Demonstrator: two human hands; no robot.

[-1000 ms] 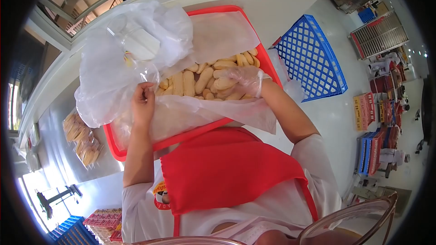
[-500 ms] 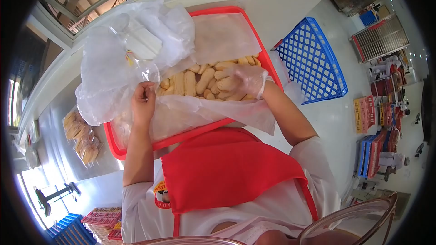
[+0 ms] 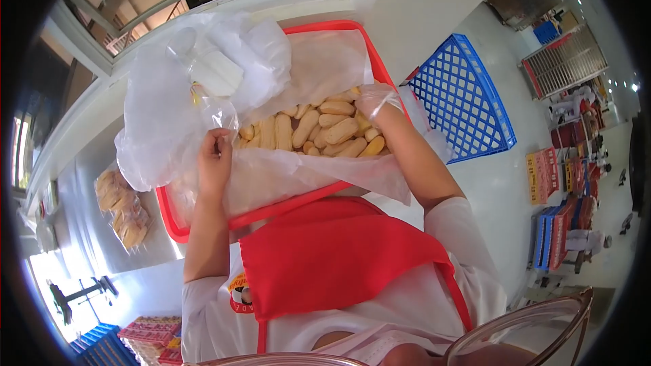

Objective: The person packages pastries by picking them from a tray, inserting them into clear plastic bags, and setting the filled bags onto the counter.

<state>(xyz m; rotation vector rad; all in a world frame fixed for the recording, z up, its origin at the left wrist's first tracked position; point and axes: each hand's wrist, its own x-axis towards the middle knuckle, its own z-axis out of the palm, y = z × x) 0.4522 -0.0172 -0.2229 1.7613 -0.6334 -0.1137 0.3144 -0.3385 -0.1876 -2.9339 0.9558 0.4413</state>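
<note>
A red tray (image 3: 180, 234) lined with translucent plastic sheeting (image 3: 285, 173) holds many pale, finger-shaped bread rolls (image 3: 305, 129). My left hand (image 3: 215, 152) is bare, its fingertips pinched on the edge of a clear plastic bag (image 3: 220, 114) at the left end of the rolls. In a clear disposable glove, my right hand (image 3: 374, 100) reaches into the right end of the tray, by the upper right rolls. Its fingers point down and are mostly hidden, so their grip does not show. A stack of clear bags (image 3: 215, 71) lies on the crumpled plastic at upper left.
Bagged bread (image 3: 122, 210) sits on the metal table (image 3: 85, 220) at left. A blue lattice crate (image 3: 464, 98) stands right of the tray. A window (image 3: 135, 27) is beyond the table, and a metal rack (image 3: 563, 61) and stacked crates (image 3: 549, 237) line the far right.
My right hand has moved right and slightly up from over the rolls to the tray's right end, uncovering rolls. My left hand stays at the clear bag's edge.
</note>
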